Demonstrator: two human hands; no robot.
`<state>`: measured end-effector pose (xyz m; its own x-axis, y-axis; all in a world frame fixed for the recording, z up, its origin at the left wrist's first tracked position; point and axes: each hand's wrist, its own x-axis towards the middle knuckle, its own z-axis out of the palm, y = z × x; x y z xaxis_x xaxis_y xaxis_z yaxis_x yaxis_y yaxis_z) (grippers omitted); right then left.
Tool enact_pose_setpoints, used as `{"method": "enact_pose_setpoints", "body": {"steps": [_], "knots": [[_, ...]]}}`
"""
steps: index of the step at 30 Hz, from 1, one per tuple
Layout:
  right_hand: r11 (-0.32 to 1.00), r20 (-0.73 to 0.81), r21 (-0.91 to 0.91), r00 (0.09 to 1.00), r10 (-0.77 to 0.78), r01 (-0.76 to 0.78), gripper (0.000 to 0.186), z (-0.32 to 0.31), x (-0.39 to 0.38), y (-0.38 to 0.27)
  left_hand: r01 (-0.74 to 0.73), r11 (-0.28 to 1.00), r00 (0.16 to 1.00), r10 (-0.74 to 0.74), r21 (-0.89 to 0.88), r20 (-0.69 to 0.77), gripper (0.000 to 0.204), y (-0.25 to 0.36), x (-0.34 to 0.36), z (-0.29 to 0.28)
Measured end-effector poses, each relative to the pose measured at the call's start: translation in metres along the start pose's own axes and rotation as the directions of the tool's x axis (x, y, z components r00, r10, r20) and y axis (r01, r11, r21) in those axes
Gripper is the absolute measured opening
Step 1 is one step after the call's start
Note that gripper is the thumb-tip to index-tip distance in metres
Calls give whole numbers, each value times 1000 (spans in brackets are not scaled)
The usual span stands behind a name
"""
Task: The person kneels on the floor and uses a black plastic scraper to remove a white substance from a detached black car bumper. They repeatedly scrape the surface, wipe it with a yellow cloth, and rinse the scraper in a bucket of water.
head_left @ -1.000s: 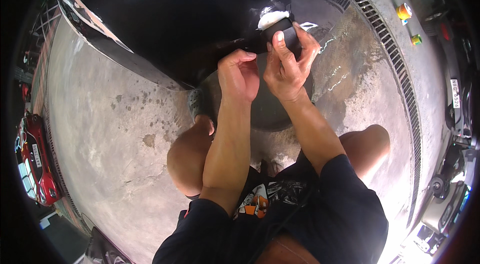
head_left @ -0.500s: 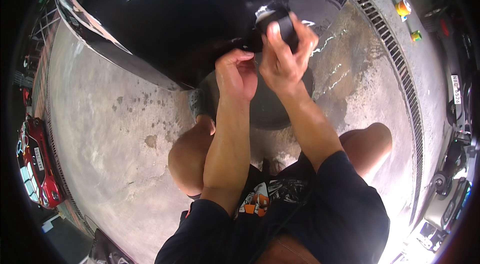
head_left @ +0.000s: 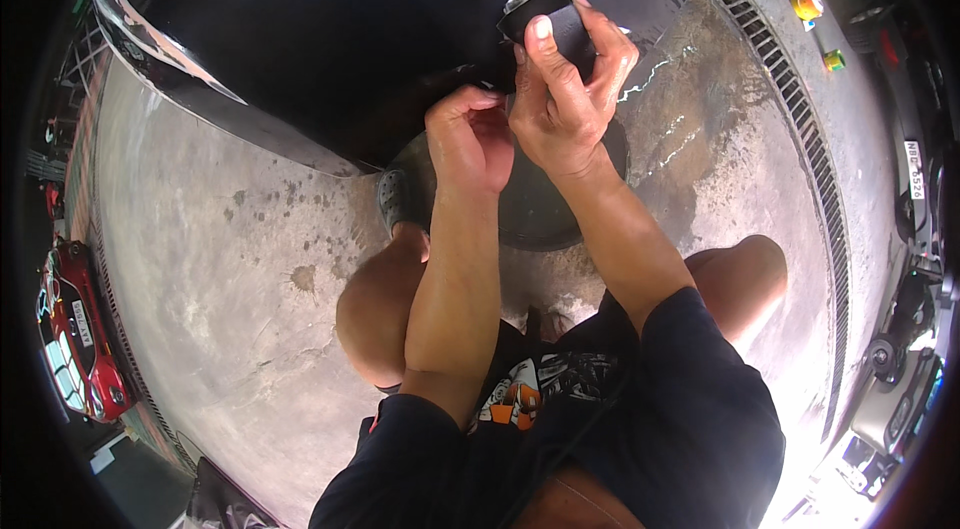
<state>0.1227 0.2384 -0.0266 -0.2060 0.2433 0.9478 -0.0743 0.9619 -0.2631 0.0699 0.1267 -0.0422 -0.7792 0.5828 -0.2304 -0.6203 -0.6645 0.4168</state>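
Observation:
A glossy black curved car body panel (head_left: 300,49) spans the top, with a pale scuffed strip along its left edge. My right hand (head_left: 570,104) grips a black block or pad (head_left: 555,14) against a rounded part of this panel, thumb on top and fingers around it; a shiny light smear shows by the block's upper edge. Beside it on the left, my left hand (head_left: 470,144) is at the panel's lower edge, fingers curled inward and thumb across; whether they hold anything is hidden. A round dark disc (head_left: 555,214) lies below both hands.
Stained concrete floor (head_left: 230,269) surrounds my bent knees and shoe. A drain grate (head_left: 760,49) runs along the right, beside an orange can (head_left: 806,5) and a small green-yellow container (head_left: 834,61). A red car (head_left: 85,339) is at far left; other vehicles (head_left: 900,399) are at right.
My right hand and the block have moved upward and slightly left on the panel, covering much of the white smear seen earlier. My left hand has shifted slightly up and left.

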Motion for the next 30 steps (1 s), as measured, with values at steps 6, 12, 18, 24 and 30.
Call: {"method": "enact_pose_setpoints", "body": {"steps": [6, 12, 18, 24, 30], "knots": [[997, -67, -5, 995, -77, 77, 59, -1, 0, 3, -75, 997, 997, 75, 20, 9, 30, 0, 0, 4], [998, -65, -8, 996, -59, 59, 60, 2, 6, 0, -48, 998, 999, 48, 27, -1, 30, 4, 2, 7], [1000, -11, -21, 1000, -17, 17, 61, -1, 0, 1, -23, 999, 999, 24, 43, -25, 18, 6, -13, 22], [998, -83, 38, 996, 44, -41, 58, 0, -1, -6, -86, 991, 993, 94, 104, -70, 14, 7, -9, 33], [998, -27, 26, 998, 63, -62, 63, -13, -5, -9, -92, 988, 994, 98, 126, -47, 13, 9, -6, 19]]}}
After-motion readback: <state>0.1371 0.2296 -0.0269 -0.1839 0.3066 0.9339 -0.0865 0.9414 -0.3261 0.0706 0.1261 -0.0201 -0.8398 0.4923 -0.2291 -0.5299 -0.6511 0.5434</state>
